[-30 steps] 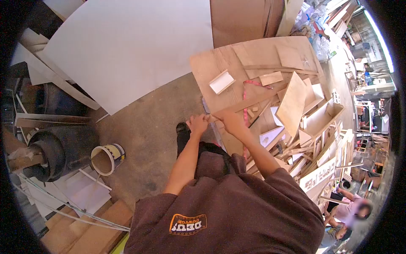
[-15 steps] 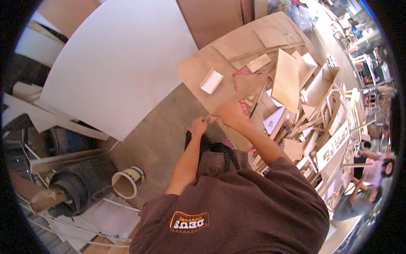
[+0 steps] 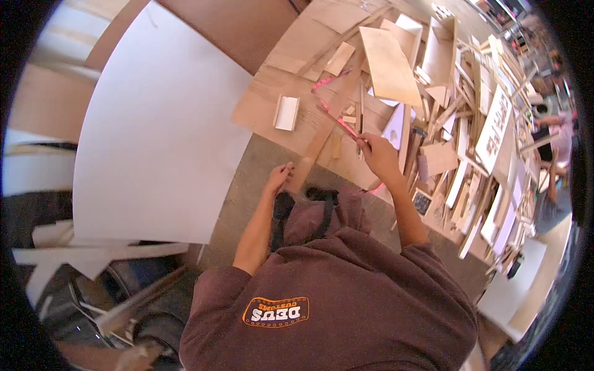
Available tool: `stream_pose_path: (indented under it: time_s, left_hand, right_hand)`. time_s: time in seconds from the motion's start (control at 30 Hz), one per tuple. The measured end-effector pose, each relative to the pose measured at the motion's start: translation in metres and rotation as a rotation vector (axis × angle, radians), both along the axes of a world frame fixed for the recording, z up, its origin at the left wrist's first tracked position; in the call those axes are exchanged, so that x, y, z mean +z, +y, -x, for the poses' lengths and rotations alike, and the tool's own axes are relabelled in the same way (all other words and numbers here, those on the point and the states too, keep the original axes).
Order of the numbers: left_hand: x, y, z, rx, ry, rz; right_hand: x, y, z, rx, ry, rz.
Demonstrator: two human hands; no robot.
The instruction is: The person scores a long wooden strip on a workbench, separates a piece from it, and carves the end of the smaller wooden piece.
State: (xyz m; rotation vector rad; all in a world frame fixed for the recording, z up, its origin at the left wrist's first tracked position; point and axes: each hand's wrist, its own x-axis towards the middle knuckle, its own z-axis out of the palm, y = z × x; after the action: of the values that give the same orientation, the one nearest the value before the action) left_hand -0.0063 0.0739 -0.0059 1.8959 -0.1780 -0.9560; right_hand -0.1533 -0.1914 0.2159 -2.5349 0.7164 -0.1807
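My right hand [image 3: 380, 157] is closed, its fingertips pinching a pink measuring tape [image 3: 339, 119] over the plywood table [image 3: 263, 102]. The tape bends away across the wood toward the back. My left hand [image 3: 281, 177] is in front of the table's near edge, fingers loosely curled and apart, with nothing visible in it. Between the hands lies a long flat wooden strip [image 3: 318, 145]. Beyond my left hand sits a small wooden tray-like piece [image 3: 286, 113] with a white inside. Small wood offcuts [image 3: 349, 119] lie just past my right hand.
A large white sheet [image 3: 161, 136] stretches along the left. On the right are a curved plywood panel [image 3: 390, 65], a lettered white board [image 3: 493, 131] and piled wood scraps [image 3: 461, 179]. Another person [image 3: 550, 204] is at the far right. Dark clutter fills the lower left.
My hands were close together and have moved apart, the right one to the right and onto the measuring tape. The camera view has shifted, and the bucket has left the picture.
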Motion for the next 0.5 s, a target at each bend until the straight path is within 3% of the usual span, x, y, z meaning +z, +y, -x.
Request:
stream_pose_path:
  time_s: [0.2,0.27,0.5]
  left_hand:
    - [0.004,0.017,-0.041,-0.107,0.022,0.141]
    - [0.02,0.016,-0.047,-0.155,0.069,0.159]
    - [0.029,-0.013,-0.05,-0.367,0.186,0.141]
  right_hand:
    - [-0.042,0.058,0.026,-0.296,-0.124,-0.19]
    - [-0.054,0.079,0.032,-0.429,-0.185,-0.466]
    - [-0.037,0.152,0.065,-0.687,-0.26,-0.524]
